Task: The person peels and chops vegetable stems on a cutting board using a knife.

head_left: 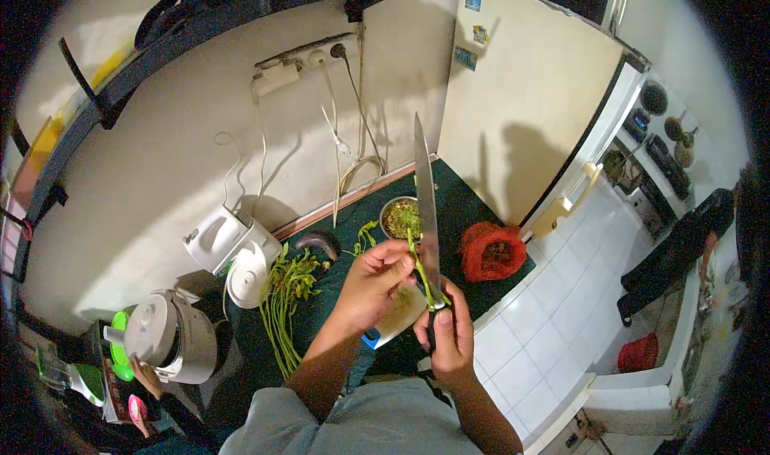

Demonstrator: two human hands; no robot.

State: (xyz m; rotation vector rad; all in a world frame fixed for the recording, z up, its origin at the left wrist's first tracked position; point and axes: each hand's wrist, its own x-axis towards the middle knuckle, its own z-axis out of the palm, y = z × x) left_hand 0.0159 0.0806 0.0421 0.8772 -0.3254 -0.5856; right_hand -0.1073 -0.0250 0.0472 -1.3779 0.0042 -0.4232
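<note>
My left hand (pixel 374 285) pinches a thin green stem (pixel 419 272) between thumb and fingers. My right hand (pixel 449 332) is closed round the handle of a large kitchen knife (pixel 427 190), its long blade pointing up and away from me. The stem's lower end meets the base of the blade near my right thumb. Below my hands lies a white cutting board (pixel 399 320) with a blue corner, partly hidden. Just beyond stands a bowl (pixel 385 229) holding chopped greenery. A bunch of long-stemmed leafy greens (pixel 281 314) lies to the left, near a dark purple eggplant (pixel 319 243).
A red mesh bag (pixel 491 250) sits on the dark green tabletop (pixel 461 194), by the fridge (pixel 521 94). At left are a white appliance (pixel 218 238) and a rice cooker (pixel 192 344), with another person's hand (pixel 147 378) touching it. Someone in dark clothes (pixel 682 242) stands far right.
</note>
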